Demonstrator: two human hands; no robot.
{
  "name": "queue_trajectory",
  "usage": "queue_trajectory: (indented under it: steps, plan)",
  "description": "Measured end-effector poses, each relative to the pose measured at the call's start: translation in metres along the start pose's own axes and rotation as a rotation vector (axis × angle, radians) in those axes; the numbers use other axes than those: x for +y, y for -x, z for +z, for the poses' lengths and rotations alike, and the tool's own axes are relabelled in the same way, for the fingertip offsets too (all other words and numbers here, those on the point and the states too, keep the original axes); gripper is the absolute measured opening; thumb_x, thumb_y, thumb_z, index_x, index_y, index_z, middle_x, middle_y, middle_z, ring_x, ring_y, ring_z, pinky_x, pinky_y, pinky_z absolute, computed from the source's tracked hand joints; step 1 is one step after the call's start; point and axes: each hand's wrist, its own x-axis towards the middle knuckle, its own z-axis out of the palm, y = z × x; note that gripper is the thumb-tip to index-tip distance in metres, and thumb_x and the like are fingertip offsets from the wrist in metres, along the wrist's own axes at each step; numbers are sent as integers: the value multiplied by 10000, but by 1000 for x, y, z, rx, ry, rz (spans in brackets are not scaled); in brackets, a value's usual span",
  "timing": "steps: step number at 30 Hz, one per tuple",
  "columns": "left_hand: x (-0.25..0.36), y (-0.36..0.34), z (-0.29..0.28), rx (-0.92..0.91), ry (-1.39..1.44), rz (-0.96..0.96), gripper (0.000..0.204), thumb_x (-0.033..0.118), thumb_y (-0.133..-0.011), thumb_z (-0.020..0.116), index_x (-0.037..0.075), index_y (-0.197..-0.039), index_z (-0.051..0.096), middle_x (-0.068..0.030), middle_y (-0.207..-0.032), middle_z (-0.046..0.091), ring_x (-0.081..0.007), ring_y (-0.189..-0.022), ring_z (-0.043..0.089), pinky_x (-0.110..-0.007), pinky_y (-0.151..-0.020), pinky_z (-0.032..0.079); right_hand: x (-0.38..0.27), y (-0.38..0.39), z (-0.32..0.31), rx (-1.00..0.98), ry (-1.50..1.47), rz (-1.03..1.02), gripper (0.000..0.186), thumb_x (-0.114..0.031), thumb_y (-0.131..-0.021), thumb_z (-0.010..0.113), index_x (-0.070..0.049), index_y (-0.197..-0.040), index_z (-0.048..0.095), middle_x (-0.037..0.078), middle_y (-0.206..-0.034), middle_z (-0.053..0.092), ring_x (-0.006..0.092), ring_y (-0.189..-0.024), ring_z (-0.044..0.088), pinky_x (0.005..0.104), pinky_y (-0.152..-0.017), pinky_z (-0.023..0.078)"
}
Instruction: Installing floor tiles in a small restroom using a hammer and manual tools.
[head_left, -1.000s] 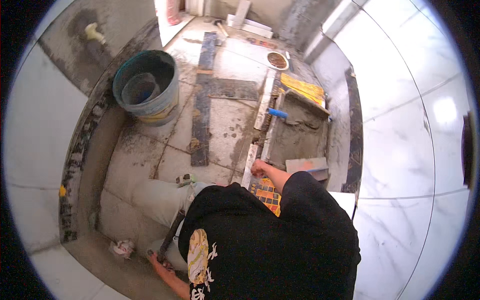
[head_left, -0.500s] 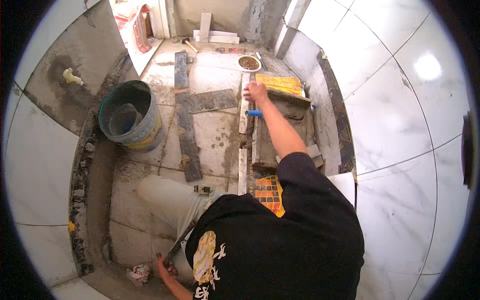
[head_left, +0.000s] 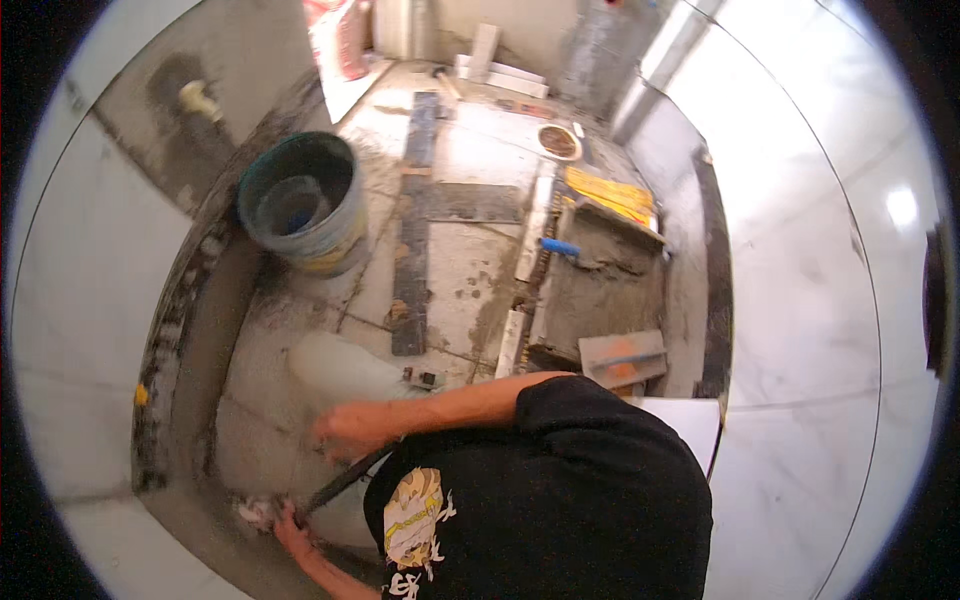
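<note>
At the lower left, my left hand [head_left: 291,530] is low over the floor beside a crumpled pale pink rag [head_left: 257,513], fingers at its edge. Blur hides whether they grip it. My right hand [head_left: 355,428], smeared by motion, is in front of my body, above my pale-trousered leg [head_left: 335,368]. A dark narrow strip [head_left: 345,482], perhaps a strap, slants from my waist toward my left hand. Away from both hands, a blue handle [head_left: 560,247] lies over a shallow tray of grey mortar [head_left: 605,290]. A flat plate with an orange smear [head_left: 622,358] rests at its near edge.
A mortar-stained bucket [head_left: 335,245] stands left. Dark strips [head_left: 410,230] lie along the floor. Pale tile strips [head_left: 535,225], a yellow bag [head_left: 610,195] and a small round bowl [head_left: 559,142] are at the right. Marbled wall tiles [head_left: 810,280] rise alongside.
My right hand has come back from near the blue handle to the front of my body. My left hand has moved to the rag. The view has turned left.
</note>
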Motion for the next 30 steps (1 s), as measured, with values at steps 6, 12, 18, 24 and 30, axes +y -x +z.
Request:
queue_trajectory:
  steps: [6,12,18,24,30]
  plan:
    - [46,35,-3,-113,229,162,573,325,-856,565,89,-1347,387,-50,-1279,468,-207,-1121,464,-311,-813,422,-16,-4,52,-601,85,257,372,-244,-752,652,-5,-1012,535,226,-800,585,386,-808,584,482,-705,459]
    - [-25,19,-32,-9,486,229,380,13,-864,499,43,-1241,472,-119,-1119,583,-175,-873,584,-275,-753,497,12,-5,57,-352,-135,338,267,-196,-768,646,-2,-930,562,153,-671,587,260,-602,579,385,-550,459]
    - [-78,64,-23,219,1328,53,237,61,-896,510,40,-1131,527,-99,-970,623,-132,-762,571,-250,-646,490,35,-34,59,-492,-384,738,202,-211,-796,598,-23,-845,547,53,-631,529,184,-540,520,349,-515,428]
    - [-117,114,0,367,1462,99,115,179,-894,543,97,-824,502,16,-685,466,-81,-564,429,-216,-479,341,60,-56,96,-548,-857,1076,144,-145,-807,592,-47,-736,515,10,-598,458,116,-477,437,303,-410,387]
    - [-147,139,15,390,1568,-82,332,340,-920,476,156,-663,376,26,-507,307,-93,-364,247,-249,-324,192,94,-64,158,-862,-743,831,165,-187,-806,600,-41,-763,538,28,-633,487,132,-534,468,301,-432,407]
